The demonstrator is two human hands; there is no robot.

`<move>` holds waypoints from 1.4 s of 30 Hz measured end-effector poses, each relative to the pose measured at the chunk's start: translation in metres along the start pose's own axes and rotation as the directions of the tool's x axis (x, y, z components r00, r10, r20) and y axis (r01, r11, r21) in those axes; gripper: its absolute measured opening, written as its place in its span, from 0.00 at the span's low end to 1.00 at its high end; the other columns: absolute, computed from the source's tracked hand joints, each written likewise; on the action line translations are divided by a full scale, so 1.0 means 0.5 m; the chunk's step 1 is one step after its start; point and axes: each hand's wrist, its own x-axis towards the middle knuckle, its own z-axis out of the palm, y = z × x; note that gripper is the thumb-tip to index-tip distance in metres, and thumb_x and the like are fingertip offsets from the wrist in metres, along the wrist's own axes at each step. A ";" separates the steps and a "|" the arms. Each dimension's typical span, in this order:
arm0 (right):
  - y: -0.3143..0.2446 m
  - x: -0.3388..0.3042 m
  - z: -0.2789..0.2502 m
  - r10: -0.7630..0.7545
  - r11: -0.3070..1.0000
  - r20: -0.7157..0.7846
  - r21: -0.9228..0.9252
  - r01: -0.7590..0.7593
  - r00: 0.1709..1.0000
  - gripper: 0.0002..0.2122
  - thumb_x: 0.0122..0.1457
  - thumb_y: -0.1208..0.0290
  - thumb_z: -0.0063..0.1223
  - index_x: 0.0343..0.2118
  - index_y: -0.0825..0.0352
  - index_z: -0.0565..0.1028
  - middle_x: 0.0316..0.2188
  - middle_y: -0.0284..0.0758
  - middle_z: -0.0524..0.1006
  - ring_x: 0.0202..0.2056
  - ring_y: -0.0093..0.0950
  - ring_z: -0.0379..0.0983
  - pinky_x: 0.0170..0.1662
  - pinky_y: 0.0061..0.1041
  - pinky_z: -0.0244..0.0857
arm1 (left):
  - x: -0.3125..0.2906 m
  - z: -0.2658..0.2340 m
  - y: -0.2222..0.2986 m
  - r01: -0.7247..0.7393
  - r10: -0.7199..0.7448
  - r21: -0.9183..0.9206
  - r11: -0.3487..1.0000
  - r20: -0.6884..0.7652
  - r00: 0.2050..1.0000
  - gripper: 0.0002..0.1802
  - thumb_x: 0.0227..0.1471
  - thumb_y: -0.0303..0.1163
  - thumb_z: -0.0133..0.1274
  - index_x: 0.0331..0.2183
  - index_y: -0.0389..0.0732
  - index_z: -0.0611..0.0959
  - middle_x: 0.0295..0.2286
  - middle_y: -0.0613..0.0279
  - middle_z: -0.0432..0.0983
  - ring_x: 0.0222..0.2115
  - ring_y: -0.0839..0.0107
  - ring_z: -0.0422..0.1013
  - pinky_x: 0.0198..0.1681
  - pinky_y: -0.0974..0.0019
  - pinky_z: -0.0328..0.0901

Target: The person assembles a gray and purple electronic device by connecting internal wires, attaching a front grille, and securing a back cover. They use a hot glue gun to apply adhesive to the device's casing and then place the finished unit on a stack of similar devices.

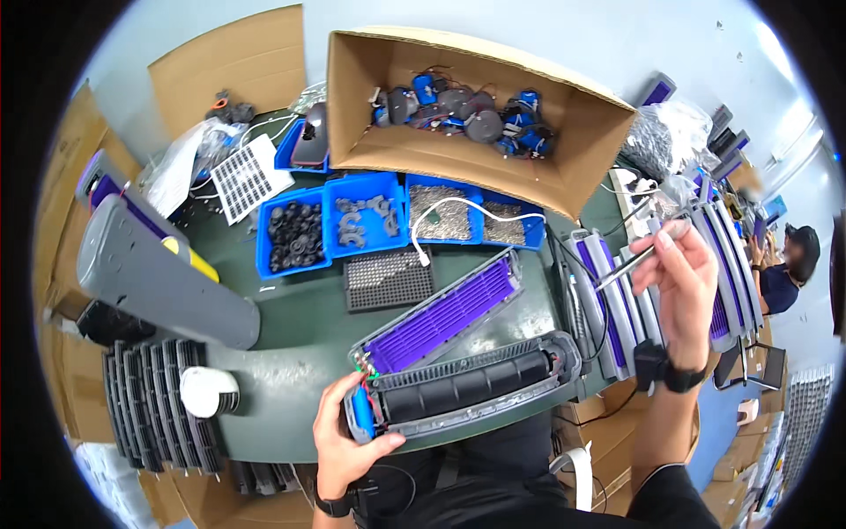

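Left hand [345, 436] is clamped round the near end of the long grey housing [467, 388], thumb over the blue motor [359, 414] seated in that end, where red and green wires bunch up. The housing lies open on the green table [300, 326] right at the person's body, its black roller [476, 381] showing along the channel and the purple finned panel [438, 317] angled up just behind it. Right hand [683, 273] is raised off to the right, fingers pinched tight on a slim screwdriver [627, 267], tip pointing down-left over a row of grey and purple housings [617, 300] stacked at the table's edge. Behind the work: blue bins [392, 220] of black parts and screws, a white cable [458, 212] looping across them, a black tray of small parts [388, 280]. Further back, a tilted cardboard box [476, 106] full of blue motors. A big grey cover [159, 278] lies far left, with a white tape roll [207, 391] near the front edge
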 end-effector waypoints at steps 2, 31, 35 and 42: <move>0.005 -0.044 0.064 0.033 0.990 -0.002 0.135 -0.033 0.999 0.08 0.74 0.68 0.51 0.46 0.67 0.70 0.34 0.49 0.83 0.23 0.27 0.80 0.26 0.24 0.77 | 0.000 0.001 -0.004 -0.028 0.028 -0.011 1.000 0.008 1.000 0.56 0.31 0.40 0.84 0.61 0.36 0.76 0.51 0.54 0.74 0.46 0.66 0.76 0.51 0.61 0.72; 0.087 -0.237 0.386 -0.043 0.947 0.767 -0.173 0.271 0.640 0.14 0.57 0.92 0.59 0.41 0.69 0.72 0.39 0.44 0.87 0.40 0.36 0.87 0.42 0.32 0.82 | 0.014 -0.025 0.019 -0.147 0.149 -0.025 0.989 0.096 0.984 0.61 0.27 0.47 0.84 0.64 0.45 0.76 0.58 0.50 0.72 0.58 0.54 0.72 0.62 0.54 0.67; 0.109 -0.237 0.383 -0.081 0.936 0.798 -0.145 0.321 0.597 0.16 0.56 0.89 0.63 0.45 0.67 0.74 0.38 0.40 0.84 0.37 0.38 0.85 0.37 0.34 0.80 | 0.015 -0.026 0.020 -0.146 0.148 -0.018 0.989 0.105 0.983 0.61 0.27 0.47 0.84 0.64 0.44 0.76 0.58 0.50 0.72 0.58 0.54 0.72 0.62 0.54 0.67; 0.102 -0.239 0.395 -0.113 0.889 0.841 -0.153 0.432 0.529 0.18 0.53 0.89 0.62 0.46 0.66 0.74 0.32 0.37 0.81 0.33 0.40 0.83 0.35 0.35 0.78 | 0.017 -0.026 0.018 -0.164 0.165 -0.023 0.986 0.103 0.981 0.60 0.29 0.47 0.84 0.64 0.44 0.75 0.57 0.50 0.72 0.58 0.54 0.72 0.61 0.54 0.67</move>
